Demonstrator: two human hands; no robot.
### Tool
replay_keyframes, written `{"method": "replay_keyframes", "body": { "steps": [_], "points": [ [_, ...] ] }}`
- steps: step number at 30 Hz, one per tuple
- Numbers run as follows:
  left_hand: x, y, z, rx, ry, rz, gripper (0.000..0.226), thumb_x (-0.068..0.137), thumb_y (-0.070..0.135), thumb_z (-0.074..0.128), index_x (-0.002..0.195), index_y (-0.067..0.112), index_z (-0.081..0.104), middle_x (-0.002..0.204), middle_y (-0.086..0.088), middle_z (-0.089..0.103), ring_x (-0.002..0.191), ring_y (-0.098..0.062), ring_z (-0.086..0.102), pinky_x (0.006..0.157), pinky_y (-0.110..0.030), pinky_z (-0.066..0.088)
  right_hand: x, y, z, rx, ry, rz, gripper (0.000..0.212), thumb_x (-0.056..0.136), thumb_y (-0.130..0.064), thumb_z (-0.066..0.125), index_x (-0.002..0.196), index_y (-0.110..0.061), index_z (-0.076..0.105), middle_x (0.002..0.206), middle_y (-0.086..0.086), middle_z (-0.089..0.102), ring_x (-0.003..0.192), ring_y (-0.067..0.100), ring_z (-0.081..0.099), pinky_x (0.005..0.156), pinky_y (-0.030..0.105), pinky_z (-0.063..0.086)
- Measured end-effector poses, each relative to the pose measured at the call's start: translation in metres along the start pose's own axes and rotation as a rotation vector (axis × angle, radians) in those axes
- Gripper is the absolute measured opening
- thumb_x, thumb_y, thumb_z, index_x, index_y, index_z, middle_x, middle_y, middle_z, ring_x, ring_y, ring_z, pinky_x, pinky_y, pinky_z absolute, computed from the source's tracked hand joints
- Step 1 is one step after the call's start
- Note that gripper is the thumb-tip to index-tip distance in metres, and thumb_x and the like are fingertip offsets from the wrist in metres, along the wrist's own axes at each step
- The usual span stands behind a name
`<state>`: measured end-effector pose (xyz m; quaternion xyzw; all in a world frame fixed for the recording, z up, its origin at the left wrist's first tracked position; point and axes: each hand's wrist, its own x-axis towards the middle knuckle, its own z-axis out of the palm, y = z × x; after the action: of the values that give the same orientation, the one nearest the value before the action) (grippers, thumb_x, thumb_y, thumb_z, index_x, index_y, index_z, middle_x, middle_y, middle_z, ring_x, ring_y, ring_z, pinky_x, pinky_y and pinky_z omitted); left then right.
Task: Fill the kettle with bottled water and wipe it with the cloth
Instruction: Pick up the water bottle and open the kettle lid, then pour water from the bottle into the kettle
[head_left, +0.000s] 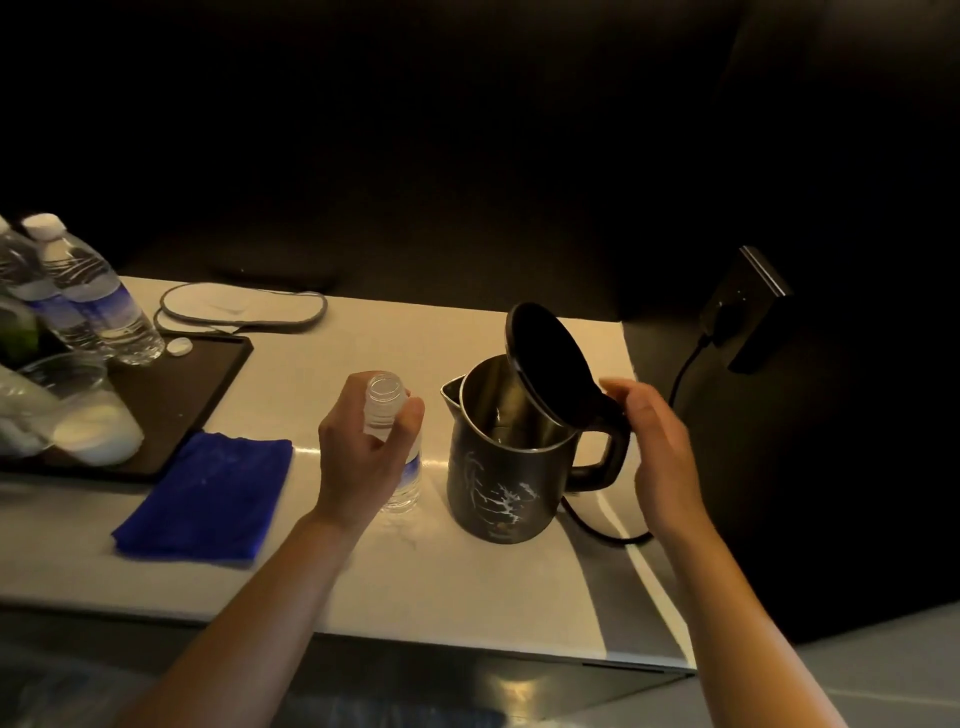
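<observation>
Fingers (400, 421) of your left hand (358, 457) were wrapped around the neck of the bottle (387, 415), which stood upright on the counter (467, 587) with its cap off, just left of the kettle (498, 467). That grip, high and close to the mouth, looked like one meant for lifting and tipping toward the kettle. Your right hand (660, 452) hung loosely open beside the handle (605, 457), fingers slightly curled and holding nothing; whether the fingertips touched the raised lid (550, 369) I cannot tell. With the lid tilted back, the steel inside showed and the mouth was free for pouring. No water level could be made out inside.

Your cloth (208, 499), blue and folded, lay flat left of the bottle, near enough for the wiping to come. Behind it a dark tray (208, 384) carried two capped bottles (88, 296), a loose cap (179, 346) and a glass (78, 405). Slippers (244, 309) lay at the back edge.

You worked on a pale, glossy counter under warm light, while the wall behind was nearly black. A cord (602, 525) ran from the kettle's base across the counter, and another ran up toward a socket (748, 306) on the right wall.
</observation>
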<state>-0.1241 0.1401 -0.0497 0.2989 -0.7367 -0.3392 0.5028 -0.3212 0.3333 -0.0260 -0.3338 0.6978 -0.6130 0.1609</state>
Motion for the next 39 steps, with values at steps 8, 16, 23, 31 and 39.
{"method": "replay_keyframes", "body": {
  "steps": [8,16,23,31,39],
  "points": [
    [-0.014,-0.005,0.004,-0.066,0.008,-0.035,0.053,0.076,0.049,0.071,0.119,0.032,0.045,0.105,0.026,0.056,0.097,0.014,0.059,0.068,-0.001,0.047,0.001,-0.034,0.019,-0.434,-0.133,-0.171,0.107,0.073,-0.083,0.052,0.162,-0.030,0.024,0.147,-0.010,0.040,0.129,0.011,0.045,0.095,0.024,0.046],
    [-0.020,-0.017,0.013,-0.114,0.030,-0.116,0.066,0.068,0.045,0.080,0.121,0.041,0.040,0.111,0.030,0.051,0.104,0.020,0.054,0.069,0.001,0.047,-0.003,-0.034,0.031,-0.427,0.004,-0.234,0.110,0.082,-0.091,0.023,0.158,-0.014,0.033,0.125,0.001,0.043,0.107,0.021,0.051,0.081,0.031,0.049],
    [-0.023,-0.028,0.017,-0.084,0.040,-0.134,0.070,0.066,0.059,0.075,0.122,0.047,0.036,0.110,0.030,0.050,0.104,0.020,0.054,0.070,0.002,0.046,-0.003,-0.026,0.032,-0.321,0.068,-0.268,0.103,0.086,-0.089,0.019,0.152,-0.014,0.041,0.117,0.000,0.046,0.103,0.007,0.052,0.080,0.015,0.046],
    [-0.030,-0.031,0.020,-0.124,0.058,-0.082,0.067,0.074,0.061,0.073,0.128,0.057,0.033,0.117,0.046,0.048,0.108,0.014,0.056,0.077,0.000,0.046,-0.003,-0.026,0.029,-0.257,0.104,-0.189,0.112,0.085,-0.090,0.020,0.141,0.001,0.050,0.118,0.006,0.050,0.109,0.028,0.057,0.091,0.056,0.051],
    [-0.020,-0.030,0.016,-0.173,0.059,-0.063,0.064,0.073,0.046,0.077,0.125,0.043,0.041,0.109,0.040,0.053,0.098,0.005,0.062,0.070,-0.007,0.052,-0.002,-0.025,0.030,-0.224,0.102,-0.188,0.109,0.086,-0.088,0.024,0.142,0.001,0.049,0.119,0.008,0.051,0.109,0.024,0.056,0.092,0.048,0.051]
  ]
}}
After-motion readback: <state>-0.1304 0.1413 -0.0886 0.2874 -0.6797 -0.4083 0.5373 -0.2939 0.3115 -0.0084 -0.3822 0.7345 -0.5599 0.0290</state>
